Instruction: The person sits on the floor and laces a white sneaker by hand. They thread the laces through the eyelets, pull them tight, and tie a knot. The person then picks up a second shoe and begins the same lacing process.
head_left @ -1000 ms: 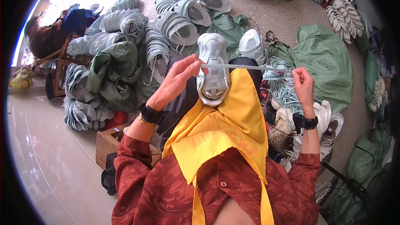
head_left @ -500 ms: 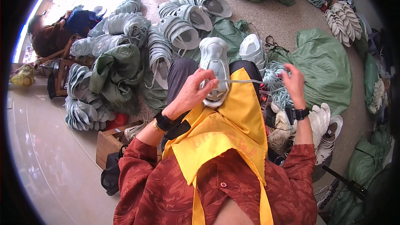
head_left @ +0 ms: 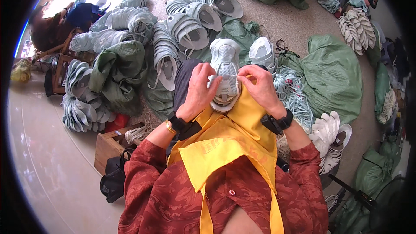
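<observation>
A pale grey-green shoe upper (head_left: 225, 52) rests toe-away on my lap, over a yellow apron (head_left: 245, 125). My left hand (head_left: 198, 87) is closed at its left edge, thumb toward the top of the shoe; the fingertips are partly hidden. At the right edge, my right hand (head_left: 260, 86) pinches a pale flat shoelace (head_left: 229, 76) between thumb and forefinger. The lace crosses the upper between both hands. A hank of light blue laces (head_left: 294, 91) lies right of my knee.
Stacked shoe uppers (head_left: 188, 32) lie ahead and left; another upper (head_left: 262, 54) sits beyond my right knee. Green sacks (head_left: 331, 78) spread to the right. White uppers (head_left: 327, 136) stand near my right elbow. A wooden box (head_left: 108, 147) is by my left arm. Another person (head_left: 54, 28) sits far left.
My right hand has come in from the right, where it was apart from the shoe with the lace stretched sideways. It is now at the shoe's right edge. My left hand stays at the left edge.
</observation>
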Available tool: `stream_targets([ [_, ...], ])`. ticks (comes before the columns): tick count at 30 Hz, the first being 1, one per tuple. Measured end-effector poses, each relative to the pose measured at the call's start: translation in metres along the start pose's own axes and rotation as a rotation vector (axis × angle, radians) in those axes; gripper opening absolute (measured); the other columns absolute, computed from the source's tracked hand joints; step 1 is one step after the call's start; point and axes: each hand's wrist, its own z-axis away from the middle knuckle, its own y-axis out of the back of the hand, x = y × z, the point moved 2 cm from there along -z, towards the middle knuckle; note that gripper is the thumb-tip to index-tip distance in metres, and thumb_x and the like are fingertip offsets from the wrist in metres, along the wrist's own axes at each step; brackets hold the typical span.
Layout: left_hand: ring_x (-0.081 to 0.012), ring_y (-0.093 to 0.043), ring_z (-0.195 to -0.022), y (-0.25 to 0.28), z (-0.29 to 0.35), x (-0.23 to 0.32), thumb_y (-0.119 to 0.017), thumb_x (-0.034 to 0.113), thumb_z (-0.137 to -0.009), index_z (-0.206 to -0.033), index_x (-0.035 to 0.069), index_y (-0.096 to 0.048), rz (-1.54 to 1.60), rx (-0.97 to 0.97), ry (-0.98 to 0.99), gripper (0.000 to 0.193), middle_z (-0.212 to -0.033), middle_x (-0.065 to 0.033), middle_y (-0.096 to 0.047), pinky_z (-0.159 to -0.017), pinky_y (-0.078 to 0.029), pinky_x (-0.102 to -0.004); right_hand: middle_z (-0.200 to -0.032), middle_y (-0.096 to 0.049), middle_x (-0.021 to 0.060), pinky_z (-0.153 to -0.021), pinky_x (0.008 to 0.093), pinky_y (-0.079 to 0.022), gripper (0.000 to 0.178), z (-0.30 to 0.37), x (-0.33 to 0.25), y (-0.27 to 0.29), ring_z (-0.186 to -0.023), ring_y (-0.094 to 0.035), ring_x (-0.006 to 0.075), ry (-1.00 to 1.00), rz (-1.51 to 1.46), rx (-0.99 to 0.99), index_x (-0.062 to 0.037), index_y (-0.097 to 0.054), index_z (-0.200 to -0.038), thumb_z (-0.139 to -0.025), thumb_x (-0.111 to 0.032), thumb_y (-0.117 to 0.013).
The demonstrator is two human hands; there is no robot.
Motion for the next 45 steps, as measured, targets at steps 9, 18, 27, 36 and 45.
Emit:
stream_targets([
  [9, -0.0208, -0.054, -0.072, -0.016, 0.008, -0.018, -0.079, 0.009, -0.084, -0.098, 0.001, -0.053, 0.014, 0.017, 0.111, 0.03, -0.088, -0.0096, -0.052, -0.065, -0.049, -0.0331, -0.083, -0.067, 0.0142, -0.064, 0.0359, -0.054, 0.011, 0.001, 0.006, -0.021, -0.073, -0.072, 0.0276, 0.031, 0.119, 0.037, 0.0007, -0.064, -0.091, -0.089, -0.006, -0.073],
  [18, -0.0183, -0.053, -0.065, -0.014, -0.022, -0.019, -0.084, 0.014, -0.082, -0.084, 0.0, -0.058, 0.03, 0.0, 0.145, 0.029, -0.078, -0.0076, -0.055, -0.061, -0.048, -0.0328, -0.082, -0.068, 0.0117, -0.062, 0.032, -0.053, 0.005, -0.006, 0.013, -0.012, -0.066, -0.068, 0.0203, -0.067, 0.032, 0.169, 0.0018, -0.069, -0.092, -0.09, -0.002, -0.072],
  [27, -0.0232, -0.058, -0.067, -0.024, -0.039, -0.021, -0.085, 0.014, -0.081, -0.087, 0.002, -0.058, 0.026, -0.01, 0.171, 0.03, -0.08, -0.0097, -0.058, -0.062, -0.05, -0.0366, -0.075, -0.069, 0.0098, -0.059, 0.0303, -0.051, 0.011, -0.02, 0.025, -0.016, -0.062, -0.065, 0.0173, -0.148, 0.045, 0.147, -0.0006, -0.071, -0.088, -0.088, -0.009, -0.077],
  [36, -0.0285, -0.058, -0.069, -0.032, -0.039, -0.022, -0.082, 0.011, -0.08, -0.086, 0.002, -0.056, -0.025, 0.024, 0.162, 0.028, -0.079, -0.0107, -0.057, -0.062, -0.048, -0.0408, -0.08, -0.07, 0.0143, -0.06, 0.0379, -0.052, 0.009, -0.026, 0.028, -0.019, -0.066, -0.067, 0.0286, -0.098, 0.11, 0.146, -0.0019, -0.071, -0.09, -0.088, -0.01, -0.075],
  [45, -0.0175, -0.057, -0.062, -0.035, -0.044, -0.024, -0.084, 0.01, -0.081, -0.081, 0.0, -0.057, -0.009, 0.051, 0.191, 0.029, -0.073, -0.0077, -0.057, -0.057, -0.048, -0.0317, -0.079, -0.069, 0.0148, -0.062, 0.0391, -0.052, 0.009, -0.031, 0.028, -0.022, -0.067, -0.068, 0.0307, -0.092, 0.143, 0.126, -0.0013, -0.068, -0.09, -0.089, -0.009, -0.074],
])
